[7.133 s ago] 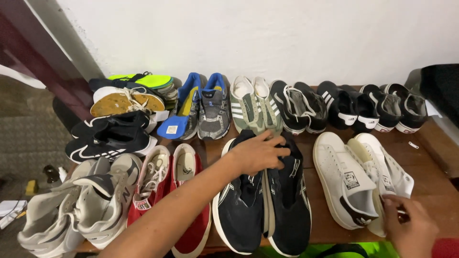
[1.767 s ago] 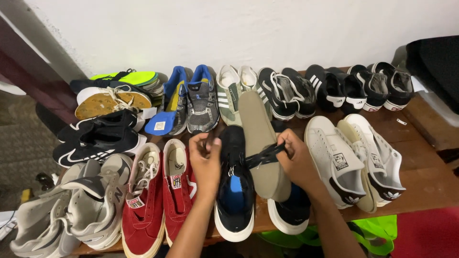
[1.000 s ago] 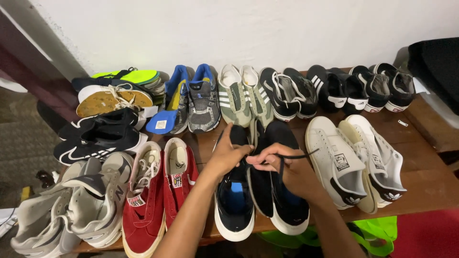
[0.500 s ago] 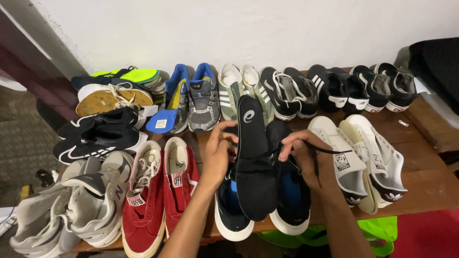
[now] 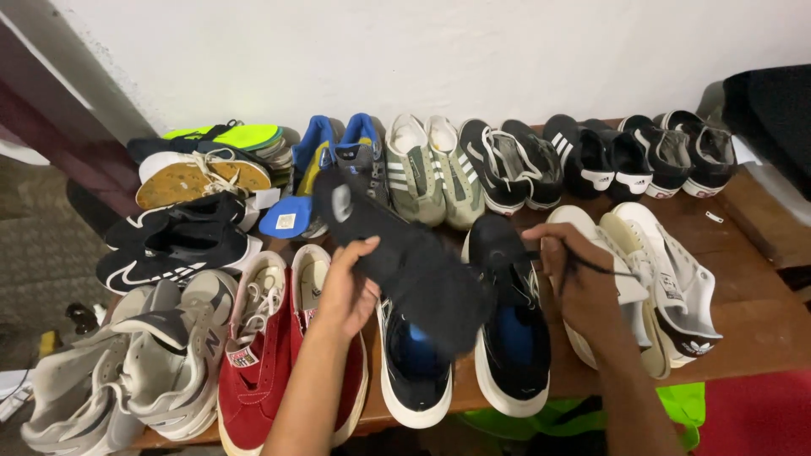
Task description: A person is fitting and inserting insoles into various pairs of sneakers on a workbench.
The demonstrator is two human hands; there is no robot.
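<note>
Left hand (image 5: 345,291) grips a black insole (image 5: 405,257) — held up, tilted, above the left black shoe (image 5: 412,363). Right hand (image 5: 581,279) closed on a black lace (image 5: 604,268), touching the right black shoe (image 5: 511,325). Both shoes on the desk (image 5: 752,321) near edge — red shoes (image 5: 266,371) left, white shoes (image 5: 667,279) right, more shoes far along the wall.

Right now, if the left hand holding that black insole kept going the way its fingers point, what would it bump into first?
Probably the grey-and-blue sneakers in the back row. The left hand points up and away with the black insole, and those lie next in that line, though depth is hard to judge.
</note>
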